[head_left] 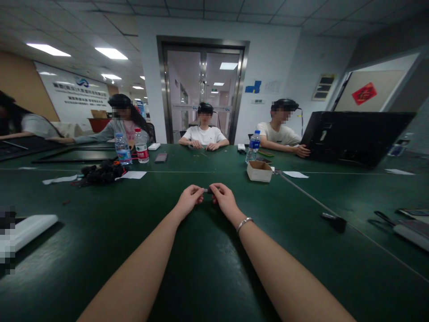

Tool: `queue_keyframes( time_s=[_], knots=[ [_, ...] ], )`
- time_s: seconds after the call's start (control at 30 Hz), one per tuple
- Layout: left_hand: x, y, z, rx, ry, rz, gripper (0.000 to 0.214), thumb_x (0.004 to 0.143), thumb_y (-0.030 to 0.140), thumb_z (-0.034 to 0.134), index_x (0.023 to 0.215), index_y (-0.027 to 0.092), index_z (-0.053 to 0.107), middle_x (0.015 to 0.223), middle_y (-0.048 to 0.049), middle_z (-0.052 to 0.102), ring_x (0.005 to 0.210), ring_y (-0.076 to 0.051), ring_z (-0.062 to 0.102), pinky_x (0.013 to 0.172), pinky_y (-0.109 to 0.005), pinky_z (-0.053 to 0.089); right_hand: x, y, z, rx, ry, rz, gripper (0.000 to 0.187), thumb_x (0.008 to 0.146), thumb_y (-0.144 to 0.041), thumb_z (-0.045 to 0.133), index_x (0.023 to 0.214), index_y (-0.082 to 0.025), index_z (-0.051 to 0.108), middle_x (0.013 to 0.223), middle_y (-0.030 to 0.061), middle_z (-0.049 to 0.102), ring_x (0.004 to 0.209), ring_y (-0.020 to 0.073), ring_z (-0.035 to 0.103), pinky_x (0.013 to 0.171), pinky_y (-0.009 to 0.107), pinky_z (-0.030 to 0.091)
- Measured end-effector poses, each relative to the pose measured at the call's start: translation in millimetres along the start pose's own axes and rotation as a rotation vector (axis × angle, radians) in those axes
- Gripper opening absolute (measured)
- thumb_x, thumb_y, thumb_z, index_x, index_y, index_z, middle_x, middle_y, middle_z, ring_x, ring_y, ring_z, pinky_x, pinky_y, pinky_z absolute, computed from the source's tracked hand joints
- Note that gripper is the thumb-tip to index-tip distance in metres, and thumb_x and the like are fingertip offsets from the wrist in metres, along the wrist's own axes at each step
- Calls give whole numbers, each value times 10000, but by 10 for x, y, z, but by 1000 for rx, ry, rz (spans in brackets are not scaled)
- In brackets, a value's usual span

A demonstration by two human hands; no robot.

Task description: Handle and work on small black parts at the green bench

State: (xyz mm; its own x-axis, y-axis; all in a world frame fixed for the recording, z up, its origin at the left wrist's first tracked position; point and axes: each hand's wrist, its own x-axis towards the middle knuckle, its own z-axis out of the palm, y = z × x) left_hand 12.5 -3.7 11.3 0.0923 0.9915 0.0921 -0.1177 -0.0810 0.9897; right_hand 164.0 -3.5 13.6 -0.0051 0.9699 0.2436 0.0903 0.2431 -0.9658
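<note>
Over the middle of the green table [196, 277], my left hand [190, 199] and my right hand [224, 197] meet at the fingertips. Between them is a small dark object [209, 190] with a paler grey end. The left thumb and finger pinch the grey end, while the right fingers close round the dark end. It is too small to tell its kind, or whether it is one piece or two. A silver bracelet [244, 224] circles my right wrist.
Beyond my hands stand an open small box [259, 171] and water bottles [123, 150]. Black cables [103, 172] lie left, a white device [30, 235] nearer. A dark metal-ended item [334, 221] lies right. Several people sit across; one touches a large black screen [351, 136].
</note>
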Motion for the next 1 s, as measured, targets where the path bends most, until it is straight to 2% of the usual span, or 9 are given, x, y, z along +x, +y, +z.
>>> queue_keyframes(
  time_s=[0.1,0.27,0.47,0.57,0.73,0.9,1.0],
  knots=[
    [-34,7,-10,11,-50,71,299,659,352,727,836,146,602,731,-21,607,675,-112,579,653,-248,472,13,21,-14,3,3,1,357,736,-491,572,887,-170,617,551,-49,499,440,84,469,414,210,367],
    [-66,53,-15,122,-4,191,257,623,276,741,826,163,630,847,-42,635,790,-146,594,792,-303,479,37,63,-25,-1,6,2,346,738,-489,580,874,-173,623,544,-47,492,457,88,470,418,212,387],
    [-73,89,-14,130,-13,210,232,621,260,732,822,172,657,858,-47,659,823,-166,605,839,-323,467,46,74,-26,10,-15,15,329,734,-462,599,881,-168,621,566,-40,513,476,87,483,428,206,397],
    [-56,83,-18,142,-8,196,226,606,277,738,796,173,671,817,-51,671,780,-168,599,792,-308,467,40,67,-20,1,-23,1,307,727,-436,610,869,-164,620,564,-38,526,479,88,485,429,205,393],
    [-6,37,-34,245,60,126,282,625,410,702,733,156,643,669,-24,616,622,-142,537,614,-262,421,15,61,-18,-14,-55,-34,275,727,-412,604,868,-177,618,660,-12,566,601,116,550,462,204,421],
    [20,-1,-57,343,69,104,378,679,544,608,650,170,568,569,21,531,534,-123,477,537,-241,360,6,62,-28,-15,-81,-62,302,720,-346,619,979,-191,610,722,-31,539,485,65,468,441,209,403],
    [25,-11,-81,462,86,110,437,735,592,513,608,176,552,541,26,504,504,-119,448,506,-233,314,-9,40,-25,-13,-107,-51,342,706,-314,637,1027,-198,611,837,-11,545,496,51,471,446,212,417]
  ],
)
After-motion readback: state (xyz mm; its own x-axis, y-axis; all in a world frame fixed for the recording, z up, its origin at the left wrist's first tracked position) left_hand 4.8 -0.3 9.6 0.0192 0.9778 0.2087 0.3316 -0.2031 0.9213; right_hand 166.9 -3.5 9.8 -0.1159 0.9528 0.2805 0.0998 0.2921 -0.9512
